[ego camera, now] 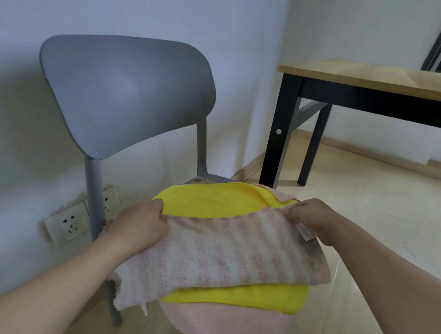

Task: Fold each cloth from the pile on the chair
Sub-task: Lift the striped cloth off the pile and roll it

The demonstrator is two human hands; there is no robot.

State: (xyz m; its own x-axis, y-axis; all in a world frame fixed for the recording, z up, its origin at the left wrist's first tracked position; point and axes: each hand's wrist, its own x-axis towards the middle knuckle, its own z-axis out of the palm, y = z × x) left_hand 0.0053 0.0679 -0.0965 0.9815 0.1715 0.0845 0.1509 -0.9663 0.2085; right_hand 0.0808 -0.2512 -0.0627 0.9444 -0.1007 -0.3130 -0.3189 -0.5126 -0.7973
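Observation:
A pink-and-white striped cloth (230,253) lies on top of the pile on the grey chair (125,91). My left hand (138,226) pinches its far left corner and my right hand (312,218) pinches its far right corner, beside a small white label. Under it lies a yellow cloth (209,200), with a plain pink cloth (228,328) at the bottom, hanging over the seat's front edge. The seat itself is almost fully hidden by the cloths.
A wooden-topped table (382,76) with black legs stands at the right rear. White wall sockets (69,223) sit low on the wall to the left of the chair. Shiny beige floor (376,217) spreads to the right.

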